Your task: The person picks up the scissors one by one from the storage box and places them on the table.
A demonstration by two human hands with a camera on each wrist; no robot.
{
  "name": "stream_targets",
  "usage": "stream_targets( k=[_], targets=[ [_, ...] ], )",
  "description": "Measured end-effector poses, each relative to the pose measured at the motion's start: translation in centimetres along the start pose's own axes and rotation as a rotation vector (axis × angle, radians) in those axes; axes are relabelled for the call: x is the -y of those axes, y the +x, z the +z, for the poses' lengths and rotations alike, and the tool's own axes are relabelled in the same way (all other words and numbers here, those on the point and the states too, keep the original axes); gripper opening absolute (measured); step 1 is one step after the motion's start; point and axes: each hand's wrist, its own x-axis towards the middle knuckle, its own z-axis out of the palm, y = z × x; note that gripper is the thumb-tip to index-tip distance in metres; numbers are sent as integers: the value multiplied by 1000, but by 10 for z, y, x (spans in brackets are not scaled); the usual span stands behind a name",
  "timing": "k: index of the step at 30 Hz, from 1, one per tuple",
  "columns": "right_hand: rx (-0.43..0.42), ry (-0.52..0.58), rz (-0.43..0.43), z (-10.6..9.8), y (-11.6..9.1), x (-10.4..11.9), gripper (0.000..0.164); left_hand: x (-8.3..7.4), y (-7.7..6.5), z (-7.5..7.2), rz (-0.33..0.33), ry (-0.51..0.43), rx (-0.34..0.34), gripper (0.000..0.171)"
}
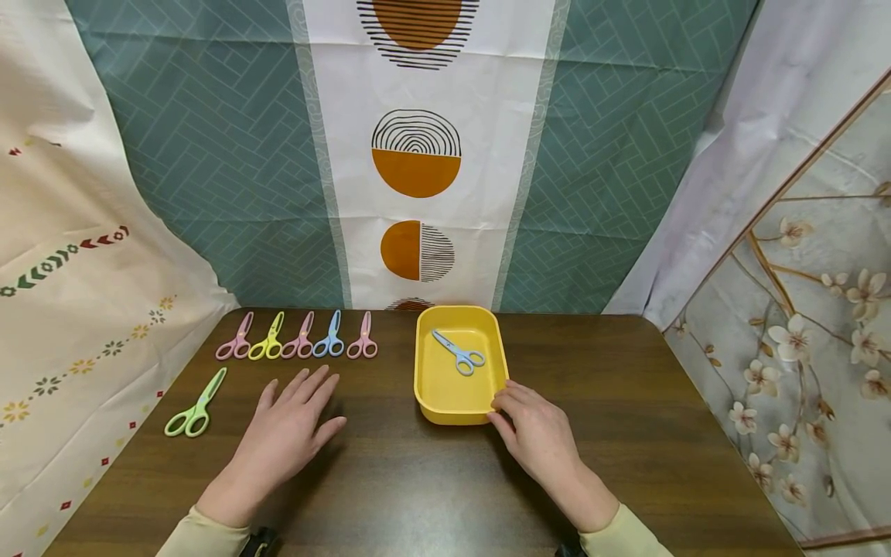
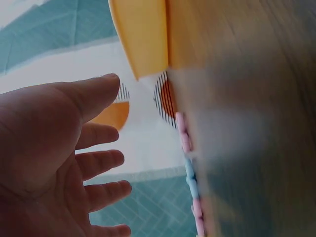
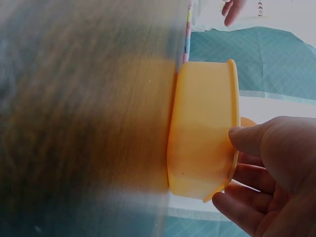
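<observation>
My right hand (image 1: pixel 539 429) holds a yellow plastic tray (image 1: pixel 426 391) by its near right corner, thumb at the front rim and fingers at the right side. Inside the tray lies a pair of blue scissors (image 1: pixel 459 352), handles toward the right. Fingers spread, my left hand (image 1: pixel 288 425) hovers over the table with nothing in it. It is just in front of a row of scissors: pink (image 1: pixel 235 340), yellow (image 1: pixel 267 340), pink (image 1: pixel 299 340), blue (image 1: pixel 330 339) and pink (image 1: pixel 363 339). Green scissors (image 1: pixel 195 410) lie to its left.
The dark wooden table (image 1: pixel 431 495) meets a teal and white patterned curtain (image 1: pixel 592 193) at the back. A cream embroidered cloth (image 1: pixel 83 325) hangs on the left, and a floral cloth (image 1: pixel 807 371) on the right.
</observation>
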Motion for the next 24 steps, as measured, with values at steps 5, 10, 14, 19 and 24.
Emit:
stream_targets(
  k=[5,10,14,19,24],
  targets=[
    [-2,4,1,0,-1,0,16,-12,6,0,29,2,-6,68],
    [-8,8,-1,1,-1,-1,15,-25,14,0,59,-7,-14,69],
    [-8,6,0,1,-1,-1,16,-34,20,2,87,-15,-24,69],
    [-3,11,0,0,-1,-1,15,-43,28,4,112,-28,-21,70],
    [-2,7,3,0,-1,-1,16,-53,36,6,135,-39,-22,70]
  ],
)
